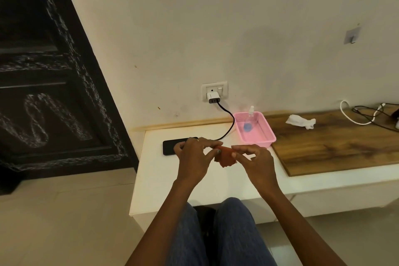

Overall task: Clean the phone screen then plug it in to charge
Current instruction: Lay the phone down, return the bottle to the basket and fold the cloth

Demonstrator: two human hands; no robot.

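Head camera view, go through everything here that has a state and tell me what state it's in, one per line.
Phone: flat on the white table, screen dark, partly behind the left hand.
Cloth: red, held up between both hands.
Left hand: fingers pinch the cloth.
Right hand: fingers pinch the cloth.
Charger: plugged into the wall socket.
Cable: black, runs from charger toward the phone; end hidden.
Spray bottle: lying in the pink basket.

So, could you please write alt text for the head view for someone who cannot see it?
Both hands, left hand and right hand, pinch a small red cloth above a white table. A black phone lies flat behind the left hand; a black cable runs from a wall charger past a pink basket holding a spray bottle.
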